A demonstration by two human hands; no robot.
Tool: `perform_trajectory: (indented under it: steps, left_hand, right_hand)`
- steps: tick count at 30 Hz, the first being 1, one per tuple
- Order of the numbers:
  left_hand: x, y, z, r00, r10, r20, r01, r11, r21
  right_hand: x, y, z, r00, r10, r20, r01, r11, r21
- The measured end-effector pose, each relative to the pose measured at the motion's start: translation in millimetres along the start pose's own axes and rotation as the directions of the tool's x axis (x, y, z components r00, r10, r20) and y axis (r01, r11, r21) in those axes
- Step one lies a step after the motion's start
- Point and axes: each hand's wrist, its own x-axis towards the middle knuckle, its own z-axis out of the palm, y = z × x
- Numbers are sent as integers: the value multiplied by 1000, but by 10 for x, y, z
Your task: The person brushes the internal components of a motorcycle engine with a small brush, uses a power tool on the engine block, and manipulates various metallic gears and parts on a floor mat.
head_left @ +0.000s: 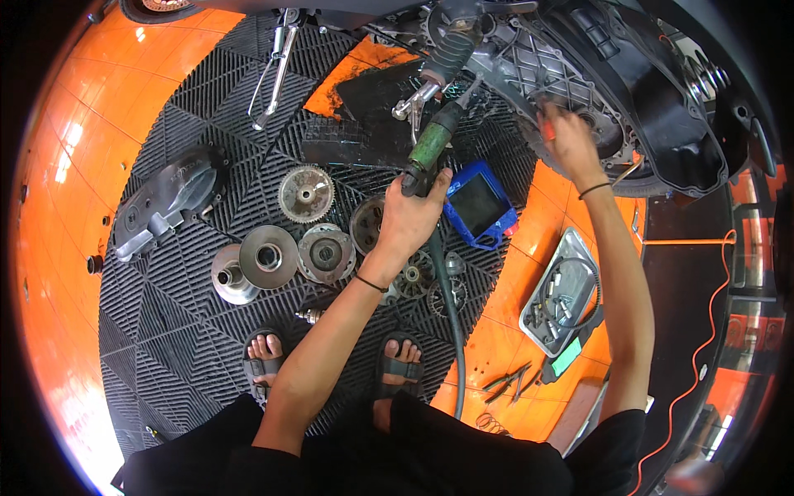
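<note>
My left hand is wrapped round the dark rear end of a green air tool, whose thin tip points up toward the scooter's engine case. A dark hose trails from it toward my feet. My right hand, smeared by motion, is closed at the opened engine case; something small and red shows at its fingers, too blurred to name. Below the case lies a blue-framed tray-like thing with a dark middle. Round clutch and pulley parts, among them a toothed disc and a pulley half, lie left of my left forearm.
A black engine cover lies on the ribbed black mat at left. On the orange tiles at right are a metal tray with small parts, pliers and a coil spring. An orange cord runs along the right.
</note>
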Motion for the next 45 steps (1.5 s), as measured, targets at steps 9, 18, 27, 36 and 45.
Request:
perform_trajectory:
  steps: [9,18,27,36,45]
  left_hand:
    - [1,41,48,1000,-10,26,10,1000,-4]
    - [18,17,-6,997,-43,67,40,998,56]
    - [-31,20,43,999,-33,37,33,999,20]
    - [31,85,184,999,5,31,-7,999,54]
    - [388,145,696,992,50,120,-78,967,242]
  right_hand:
    - [-63,91,212,999,-23,-46,21,999,-26]
    - [-18,88,276,998,13,-55,-17,997,-72]
    - [100,100,181,982,2,191,28,988,-153]
    - [65,165,171,999,7,54,-11,997,78]
    - [-36,278,203,983,-92,-162,130,961,243]
